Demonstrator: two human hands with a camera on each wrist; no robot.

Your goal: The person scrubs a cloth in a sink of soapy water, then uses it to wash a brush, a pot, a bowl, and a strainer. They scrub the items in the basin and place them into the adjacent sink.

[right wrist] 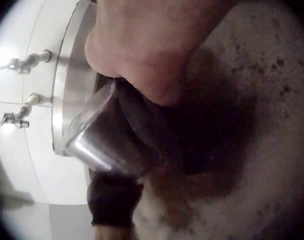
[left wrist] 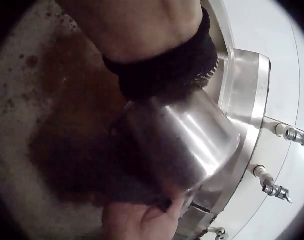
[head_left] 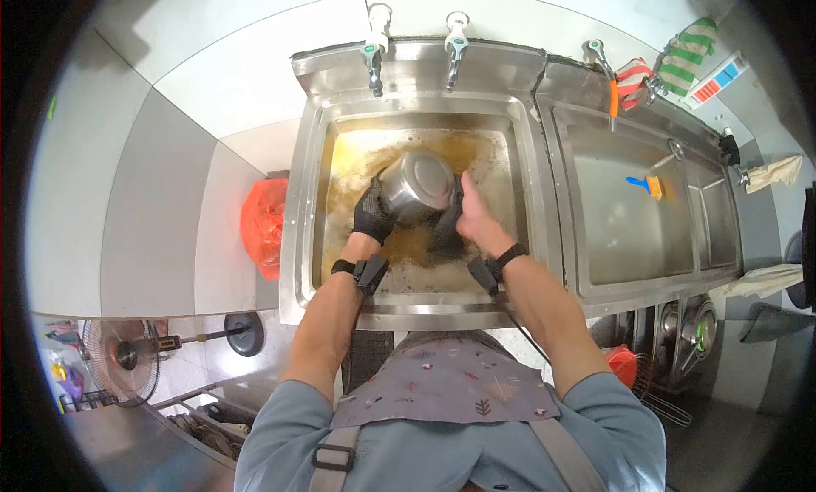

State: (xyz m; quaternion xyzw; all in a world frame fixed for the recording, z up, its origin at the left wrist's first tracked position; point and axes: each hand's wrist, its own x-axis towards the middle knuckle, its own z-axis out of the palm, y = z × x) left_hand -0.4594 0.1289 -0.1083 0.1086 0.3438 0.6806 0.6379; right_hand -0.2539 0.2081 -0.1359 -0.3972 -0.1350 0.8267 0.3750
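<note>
While the left hand (head_left: pixel 371 212) holds up one side of a steel pot (head_left: pixel 419 182), its black-gloved fingers curled round the wall, the right hand (head_left: pixel 476 212) works against the opposite side. The pot is tilted above the middle of the left sink (head_left: pixel 408 309), a little nearer its back edge than its front, with what looks like its round base turned up towards the head camera. A dark, cloth-like piece (head_left: pixel 446 230) lies between the right hand and the pot; whether it is a rag or a loose glove I cannot tell, nor whether the fingers under it pinch or lie flat.

As I judge it, the step in hand is scrubbing the outside of the pot. The next move calls for a steady left-hand grip on the wet metal, with the pot turned so that the unscrubbed wall comes under the right hand.

Below, cloudy brownish water (head_left: pixel 416 275) with foam fills the sink. Beyond its back edge, two taps (head_left: pixel 372 67) come from the wall. Past the sink's right edge is a second basin (head_left: pixel 637 290), with a blue-handled brush (head_left: pixel 648 185) towards its right side. Beside the left edge hangs a red bag (head_left: pixel 263 229).
</note>
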